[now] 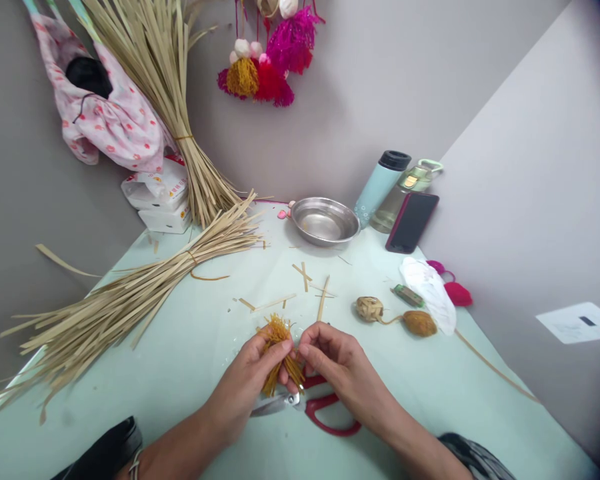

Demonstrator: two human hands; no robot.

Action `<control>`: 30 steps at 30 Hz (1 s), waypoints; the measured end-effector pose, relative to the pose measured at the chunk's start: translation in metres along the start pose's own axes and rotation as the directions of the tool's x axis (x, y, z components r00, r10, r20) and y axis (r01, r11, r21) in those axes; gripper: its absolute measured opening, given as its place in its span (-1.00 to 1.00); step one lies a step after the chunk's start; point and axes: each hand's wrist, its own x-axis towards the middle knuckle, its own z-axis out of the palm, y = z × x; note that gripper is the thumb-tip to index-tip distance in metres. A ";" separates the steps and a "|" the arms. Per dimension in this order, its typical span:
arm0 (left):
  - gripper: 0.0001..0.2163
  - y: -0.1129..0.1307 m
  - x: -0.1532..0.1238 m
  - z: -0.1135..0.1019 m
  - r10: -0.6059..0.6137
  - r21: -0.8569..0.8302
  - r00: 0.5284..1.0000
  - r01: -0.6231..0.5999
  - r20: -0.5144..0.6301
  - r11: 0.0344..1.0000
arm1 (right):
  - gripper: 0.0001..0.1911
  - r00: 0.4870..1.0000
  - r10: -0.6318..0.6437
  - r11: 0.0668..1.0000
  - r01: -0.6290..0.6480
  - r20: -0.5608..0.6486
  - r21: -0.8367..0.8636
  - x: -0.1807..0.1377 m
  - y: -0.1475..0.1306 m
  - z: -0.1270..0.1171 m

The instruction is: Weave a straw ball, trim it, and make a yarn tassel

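My left hand is closed around a bundle of mustard-yellow yarn, its strands fanning out above and below the fingers. Close beside it, my right hand has thumb and forefinger pinched together at the bundle's right side. Whatever lies in that pinch is too small to make out. Under both hands rests a pair of scissors with red handles, its blades pointing left and partly covered. Short straw strips lie on the table just beyond the fingers.
A tied straw bundle spreads across the table's left side. Behind are a metal bowl, a blue tumbler, a green-capped bottle and a phone. At right sit a woven straw ball and a wound yellow tassel.
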 end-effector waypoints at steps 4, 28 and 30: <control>-0.83 0.001 0.000 0.000 0.005 0.002 0.999 -0.005 0.035 1.000 | -0.80 0.994 -0.019 0.996 0.010 -0.110 -0.085 0.000 0.003 -0.004; -0.84 -0.001 0.001 -0.001 0.002 -0.021 0.999 -0.001 0.035 1.000 | -0.76 0.999 -0.029 0.998 0.028 0.021 0.059 0.000 -0.002 0.003; -0.84 -0.001 0.001 -0.001 -0.010 -0.006 1.000 0.010 0.020 1.000 | -0.77 0.999 -0.030 0.998 0.029 0.015 0.057 0.000 -0.002 0.003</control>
